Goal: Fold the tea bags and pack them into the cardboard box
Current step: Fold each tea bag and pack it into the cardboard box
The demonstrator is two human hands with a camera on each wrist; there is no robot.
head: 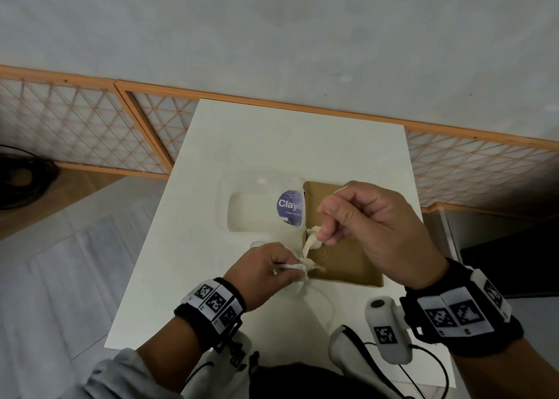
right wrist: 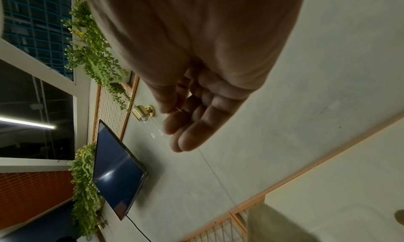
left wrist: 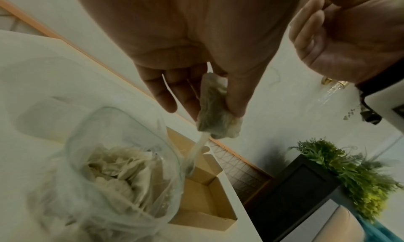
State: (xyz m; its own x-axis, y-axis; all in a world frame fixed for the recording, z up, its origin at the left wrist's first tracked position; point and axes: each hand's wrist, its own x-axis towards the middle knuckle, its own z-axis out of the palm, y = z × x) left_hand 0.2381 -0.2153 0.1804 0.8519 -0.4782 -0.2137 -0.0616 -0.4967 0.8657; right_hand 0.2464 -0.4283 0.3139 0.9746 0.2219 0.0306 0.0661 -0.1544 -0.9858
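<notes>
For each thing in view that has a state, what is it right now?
tea bag: folded, pinched in the left hand, held above the table.
left hand: grips the tea bag.
right hand: fingers curled, pinching the bag's other end.
cardboard box: open, on the table; contents cannot be told.
plastic bag: open, holding loose tea bags.
clear container: on the table beside the box; open or closed unclear.

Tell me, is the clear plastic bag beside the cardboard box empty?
No, in the left wrist view the plastic bag holds many pale tea bags next to the cardboard box.
</notes>
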